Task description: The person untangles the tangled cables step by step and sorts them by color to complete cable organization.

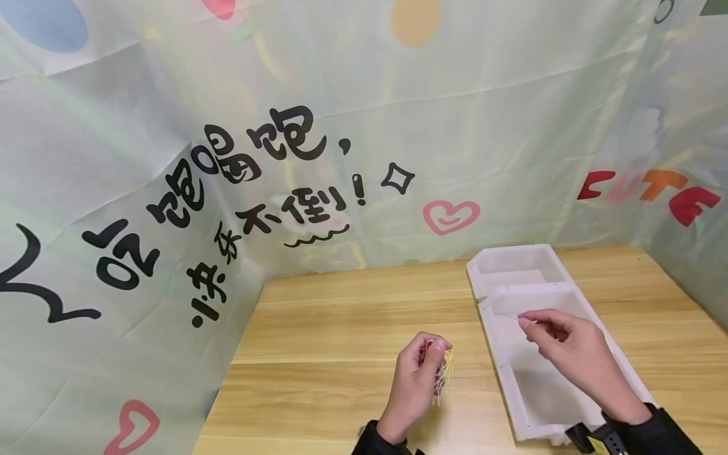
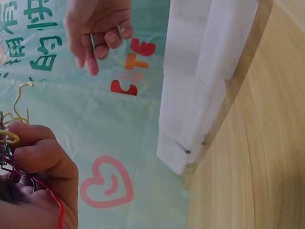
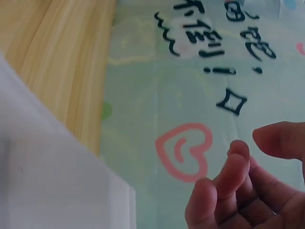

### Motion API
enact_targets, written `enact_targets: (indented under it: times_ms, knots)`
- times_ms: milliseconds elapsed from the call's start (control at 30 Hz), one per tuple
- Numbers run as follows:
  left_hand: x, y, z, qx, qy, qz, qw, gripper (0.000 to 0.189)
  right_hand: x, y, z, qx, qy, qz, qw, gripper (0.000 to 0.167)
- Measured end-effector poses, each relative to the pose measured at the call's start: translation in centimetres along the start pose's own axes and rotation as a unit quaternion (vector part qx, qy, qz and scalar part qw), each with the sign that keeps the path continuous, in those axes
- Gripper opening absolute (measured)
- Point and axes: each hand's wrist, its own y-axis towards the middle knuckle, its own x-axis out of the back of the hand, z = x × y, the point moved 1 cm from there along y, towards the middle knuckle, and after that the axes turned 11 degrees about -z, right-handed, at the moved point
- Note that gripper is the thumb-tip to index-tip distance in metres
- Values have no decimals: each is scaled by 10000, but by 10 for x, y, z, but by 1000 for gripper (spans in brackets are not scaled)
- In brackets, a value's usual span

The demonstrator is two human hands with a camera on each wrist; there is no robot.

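Observation:
My left hand [image 1: 418, 379] grips a small bundle of thin coloured wires [image 1: 445, 373], held above the table to the left of the white tray. Yellow, red and grey strands show; a yellow wire [image 2: 19, 102] sticks up past the thumb and a red strand [image 2: 57, 200] hangs along the palm. Over the tray's middle, my right hand [image 1: 569, 341] has its fingers curled. The left wrist view shows a thin grey wire piece [image 2: 92, 42] running between these fingers. In the right wrist view, thumb and forefinger stand slightly apart, and the wire is mostly hidden.
A long white tray [image 1: 506, 392] with several compartments lies on the right of the wooden table [image 1: 341, 328]. Its raised walls and divider [image 1: 526, 287] stand beneath my right hand. A printed cloth [image 1: 341, 82] with lettering and hearts hangs behind and beside the table.

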Motion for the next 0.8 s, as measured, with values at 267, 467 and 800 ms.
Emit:
enact_targets:
  times_ms: [267,467,800]
  knots:
    - [-1,0,-1,76,-144,-118,9998,26,-12,-14,21,493,266,-94,9984,8]
    - [-3,-2,-3,168,-308,-128,9993,27,-19,-19,33,482,397,79,9980,6]
    - [-6,-3,-6,208,-293,-41,9993,45,-38,-31,55,581,1078,278,9921,7]
